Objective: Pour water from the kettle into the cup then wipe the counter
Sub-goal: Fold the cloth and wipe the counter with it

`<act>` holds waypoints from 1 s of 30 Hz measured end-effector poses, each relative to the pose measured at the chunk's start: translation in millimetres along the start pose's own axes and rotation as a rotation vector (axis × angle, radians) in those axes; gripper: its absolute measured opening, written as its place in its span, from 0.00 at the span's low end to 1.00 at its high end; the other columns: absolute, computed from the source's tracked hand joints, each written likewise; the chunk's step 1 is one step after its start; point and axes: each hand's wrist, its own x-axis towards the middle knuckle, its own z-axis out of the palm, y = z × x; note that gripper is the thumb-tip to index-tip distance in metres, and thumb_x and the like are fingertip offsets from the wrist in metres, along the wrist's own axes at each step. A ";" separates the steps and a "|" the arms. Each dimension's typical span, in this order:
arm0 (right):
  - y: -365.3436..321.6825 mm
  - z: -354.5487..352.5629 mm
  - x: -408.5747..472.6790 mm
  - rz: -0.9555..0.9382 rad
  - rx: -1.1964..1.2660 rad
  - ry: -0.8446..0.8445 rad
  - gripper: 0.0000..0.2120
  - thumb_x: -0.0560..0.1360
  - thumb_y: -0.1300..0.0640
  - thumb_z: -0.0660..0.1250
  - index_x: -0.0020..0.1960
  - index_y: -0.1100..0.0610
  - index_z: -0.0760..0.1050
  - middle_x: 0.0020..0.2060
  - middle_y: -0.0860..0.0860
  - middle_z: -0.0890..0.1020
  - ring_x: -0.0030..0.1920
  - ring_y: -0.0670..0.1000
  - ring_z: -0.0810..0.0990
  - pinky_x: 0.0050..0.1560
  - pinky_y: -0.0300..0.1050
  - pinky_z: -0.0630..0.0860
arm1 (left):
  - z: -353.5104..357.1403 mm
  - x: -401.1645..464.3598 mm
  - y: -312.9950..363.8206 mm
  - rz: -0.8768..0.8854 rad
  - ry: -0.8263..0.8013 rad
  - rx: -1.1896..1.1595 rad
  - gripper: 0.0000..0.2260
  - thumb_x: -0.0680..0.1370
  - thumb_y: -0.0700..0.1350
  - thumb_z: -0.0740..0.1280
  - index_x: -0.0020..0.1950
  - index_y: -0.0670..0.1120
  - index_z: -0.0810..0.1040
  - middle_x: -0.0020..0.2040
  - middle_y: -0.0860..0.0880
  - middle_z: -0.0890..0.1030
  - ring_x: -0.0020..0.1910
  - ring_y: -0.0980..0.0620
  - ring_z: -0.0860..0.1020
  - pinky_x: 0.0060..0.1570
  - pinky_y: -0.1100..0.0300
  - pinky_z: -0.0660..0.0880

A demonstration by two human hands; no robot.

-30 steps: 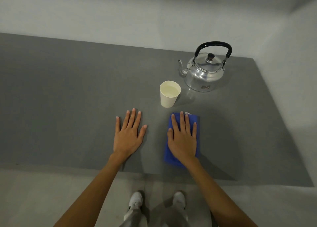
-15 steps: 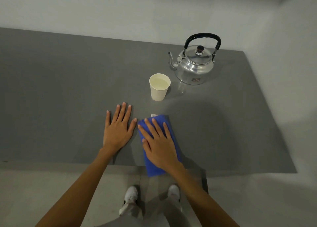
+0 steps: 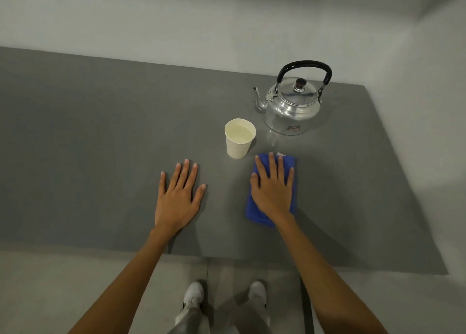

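Observation:
A shiny metal kettle (image 3: 291, 107) with a black handle stands upright at the back right of the grey counter (image 3: 88, 144), spout to the left. In front of it, a white paper cup (image 3: 239, 138) holds water. My right hand (image 3: 273, 190) presses flat on a folded blue cloth (image 3: 252, 211) lying just right of the cup's base. My left hand (image 3: 179, 197) rests flat on the counter with fingers spread, holding nothing.
A pale wall runs behind the counter and along its right side. The counter's front edge (image 3: 227, 260) is close to my body, with my shoes and the floor below. Bare grey surface stretches to the left.
My right hand has slid the blue cloth to the right, from beside my left hand to below the kettle. My left hand stays flat.

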 end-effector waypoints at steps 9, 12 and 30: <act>-53.5 8.2 -63.8 -0.279 0.019 -0.025 0.24 0.80 0.46 0.47 0.76 0.47 0.54 0.77 0.52 0.57 0.77 0.56 0.49 0.74 0.61 0.44 | 1.0 -0.4 -1.0 0.000 0.032 -0.014 0.28 0.78 0.62 0.42 0.76 0.53 0.48 0.78 0.51 0.51 0.76 0.55 0.44 0.75 0.46 0.43; -28.1 8.3 -94.3 -0.367 -0.028 -0.050 0.24 0.81 0.45 0.46 0.77 0.45 0.51 0.77 0.51 0.56 0.77 0.55 0.50 0.75 0.63 0.45 | 0.7 -0.2 -2.4 0.000 0.031 -0.019 0.28 0.78 0.62 0.43 0.76 0.53 0.48 0.78 0.52 0.50 0.76 0.55 0.44 0.75 0.47 0.42; 27.2 -8.0 59.9 -0.029 0.063 -0.024 0.26 0.82 0.48 0.47 0.77 0.56 0.49 0.78 0.53 0.52 0.77 0.52 0.46 0.75 0.56 0.40 | -1.0 1.2 1.0 -0.006 -0.002 0.011 0.28 0.78 0.63 0.41 0.76 0.54 0.42 0.78 0.53 0.47 0.76 0.54 0.42 0.75 0.45 0.41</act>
